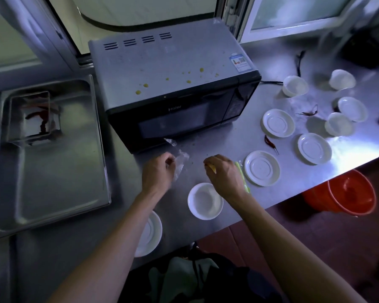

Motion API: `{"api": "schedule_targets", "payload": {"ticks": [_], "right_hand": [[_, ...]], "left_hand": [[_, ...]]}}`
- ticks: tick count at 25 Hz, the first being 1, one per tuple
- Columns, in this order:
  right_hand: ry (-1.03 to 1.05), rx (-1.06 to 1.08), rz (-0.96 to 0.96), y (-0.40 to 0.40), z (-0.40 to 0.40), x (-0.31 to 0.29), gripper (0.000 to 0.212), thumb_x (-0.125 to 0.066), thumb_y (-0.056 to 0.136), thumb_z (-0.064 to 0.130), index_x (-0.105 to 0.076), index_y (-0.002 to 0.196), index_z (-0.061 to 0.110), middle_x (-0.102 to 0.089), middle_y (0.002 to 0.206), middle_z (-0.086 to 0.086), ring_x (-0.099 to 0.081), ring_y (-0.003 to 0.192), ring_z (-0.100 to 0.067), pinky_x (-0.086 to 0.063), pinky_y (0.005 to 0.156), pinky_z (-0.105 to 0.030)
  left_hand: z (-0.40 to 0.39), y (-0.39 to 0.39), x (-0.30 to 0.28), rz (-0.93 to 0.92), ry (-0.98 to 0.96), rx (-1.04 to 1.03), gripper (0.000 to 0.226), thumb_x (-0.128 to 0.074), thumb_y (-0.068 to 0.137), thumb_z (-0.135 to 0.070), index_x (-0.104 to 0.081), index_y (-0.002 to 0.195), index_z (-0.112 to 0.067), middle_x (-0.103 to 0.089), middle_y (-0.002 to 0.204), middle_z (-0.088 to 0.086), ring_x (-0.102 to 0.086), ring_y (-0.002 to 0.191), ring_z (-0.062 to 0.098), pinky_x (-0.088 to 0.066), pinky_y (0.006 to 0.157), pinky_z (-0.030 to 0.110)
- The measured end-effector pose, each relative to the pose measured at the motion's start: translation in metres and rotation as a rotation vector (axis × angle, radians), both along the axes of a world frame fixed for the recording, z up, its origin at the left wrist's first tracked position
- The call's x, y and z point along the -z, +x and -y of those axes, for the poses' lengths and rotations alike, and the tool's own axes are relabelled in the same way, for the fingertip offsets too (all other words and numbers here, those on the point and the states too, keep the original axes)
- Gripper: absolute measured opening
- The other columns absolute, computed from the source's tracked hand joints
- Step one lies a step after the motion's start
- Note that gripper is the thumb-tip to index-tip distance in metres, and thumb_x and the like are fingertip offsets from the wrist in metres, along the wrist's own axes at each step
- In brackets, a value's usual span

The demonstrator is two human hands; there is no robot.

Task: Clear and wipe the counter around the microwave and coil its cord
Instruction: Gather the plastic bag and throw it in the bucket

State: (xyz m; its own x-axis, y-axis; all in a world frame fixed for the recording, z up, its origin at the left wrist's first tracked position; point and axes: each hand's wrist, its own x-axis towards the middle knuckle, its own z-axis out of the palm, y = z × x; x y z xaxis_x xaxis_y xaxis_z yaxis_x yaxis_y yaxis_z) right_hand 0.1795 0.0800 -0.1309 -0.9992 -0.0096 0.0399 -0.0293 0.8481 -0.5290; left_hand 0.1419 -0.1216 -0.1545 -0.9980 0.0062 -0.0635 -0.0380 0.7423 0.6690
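Observation:
A black and silver microwave (171,84) stands on the steel counter (232,136), with yellow spots on its top. Its dark cord (298,64) trails behind it to the right. In front of the microwave my left hand (158,171) pinches a strip of clear plastic wrap (179,160) that lies on the counter. My right hand (225,173) has its fingers curled round a small yellow scrap (212,168), and a green wrapper (242,173) lies under that hand. Dried red chillies (269,142) lie among white saucers (262,168) and small bowls (294,85) on the right.
A steel tray (53,171) at the left holds a clear box with chillies (36,117). A white bowl (205,201) and a saucer (150,234) sit near the counter's front edge. An orange bucket (348,193) stands on the floor to the right. Windows run behind the counter.

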Motion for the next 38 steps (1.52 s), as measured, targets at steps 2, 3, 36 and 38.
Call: {"api": "schedule_targets", "payload": {"ticks": [2, 3, 36, 38], "right_hand": [[0.022, 0.036, -0.027, 0.012, -0.002, -0.012, 0.016, -0.062, 0.094, 0.012, -0.073, 0.106, 0.011, -0.072, 0.105, -0.008, -0.066, 0.089, -0.029, -0.055, 0.074, -0.045], [0.036, 0.061, -0.039, 0.018, -0.003, -0.017, 0.015, -0.062, 0.094, 0.013, -0.073, 0.105, 0.012, -0.071, 0.104, -0.007, -0.065, 0.089, -0.029, -0.054, 0.073, -0.044], [-0.069, 1.058, -0.003, 0.331, -0.426, -0.009, 0.016, -0.063, 0.091, 0.020, -0.074, 0.102, 0.020, -0.070, 0.104, -0.001, -0.064, 0.098, -0.027, -0.053, 0.079, -0.040], [-0.067, 1.115, -0.011, 0.344, -0.440, -0.006, 0.015, -0.064, 0.091, 0.020, -0.074, 0.101, 0.020, -0.070, 0.103, 0.000, -0.064, 0.096, -0.025, -0.052, 0.076, -0.037]], "left_hand": [[-0.001, 0.002, -0.015, -0.064, -0.026, 0.076, 0.004, -0.065, 0.087, -0.024, -0.068, 0.089, -0.022, -0.071, 0.083, -0.005, -0.065, 0.077, 0.020, -0.052, 0.069, 0.035], [-0.003, 0.002, -0.022, -0.092, -0.034, 0.122, 0.003, -0.066, 0.087, -0.022, -0.068, 0.089, -0.021, -0.071, 0.083, -0.003, -0.064, 0.078, 0.022, -0.052, 0.069, 0.036], [-0.553, 0.174, -0.037, -0.264, -0.167, 1.168, 0.008, -0.066, 0.088, -0.029, -0.071, 0.090, -0.022, -0.073, 0.094, -0.002, -0.067, 0.092, 0.026, -0.048, 0.083, 0.042], [-0.579, 0.182, -0.035, -0.273, -0.180, 1.219, 0.010, -0.066, 0.089, -0.031, -0.071, 0.090, -0.023, -0.073, 0.093, -0.003, -0.067, 0.092, 0.023, -0.048, 0.084, 0.042]]}}
